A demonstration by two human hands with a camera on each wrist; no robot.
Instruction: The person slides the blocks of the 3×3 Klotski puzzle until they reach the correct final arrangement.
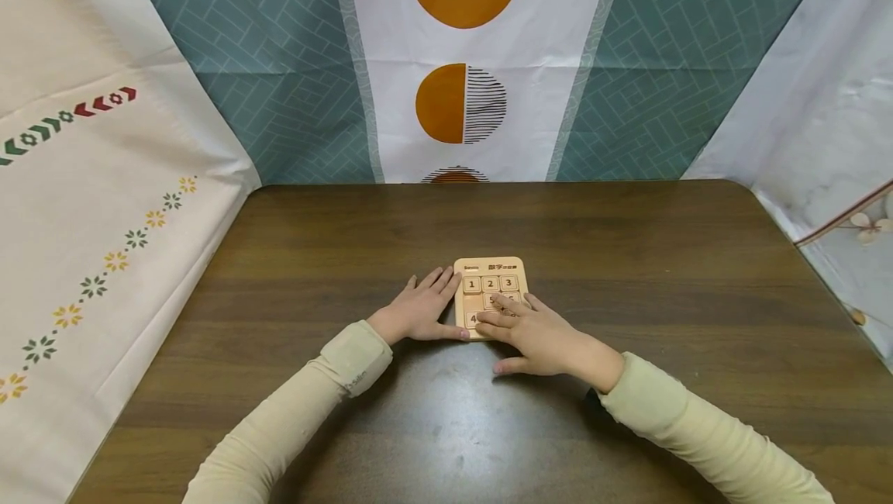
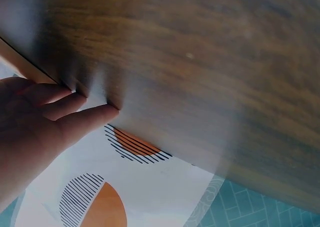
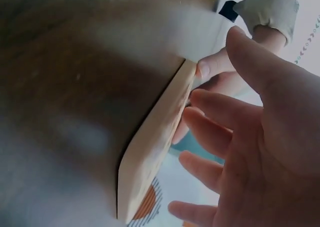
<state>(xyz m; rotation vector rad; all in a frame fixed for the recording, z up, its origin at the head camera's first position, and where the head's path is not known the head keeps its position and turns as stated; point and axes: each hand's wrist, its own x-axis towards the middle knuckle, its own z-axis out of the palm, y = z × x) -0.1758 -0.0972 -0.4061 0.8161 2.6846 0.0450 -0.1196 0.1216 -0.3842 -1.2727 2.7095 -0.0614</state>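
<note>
A light wooden number slide puzzle (image 1: 483, 263) lies flat on the table, its top row reading 1, 2, 3. An empty slot shows at the left of the middle row, above tile 4 (image 1: 473, 319). My left hand (image 1: 424, 312) lies along the puzzle's left edge, fingers extended and thumb at the lower left corner. Over the lower right tiles spreads my right hand (image 1: 547, 340), fingertips at the tiles near 5 and 4, hiding several of them. In the right wrist view its straight fingers reach over the board (image 3: 150, 137). The left wrist view shows the left fingers (image 2: 82, 119) stretched out.
The brown wooden table (image 1: 349, 233) extends around the puzzle on all sides. A patterned teal and white cloth (image 1: 279, 101) hangs at its far edge. White cloths hang at the left (image 1: 63, 240) and right (image 1: 830, 93).
</note>
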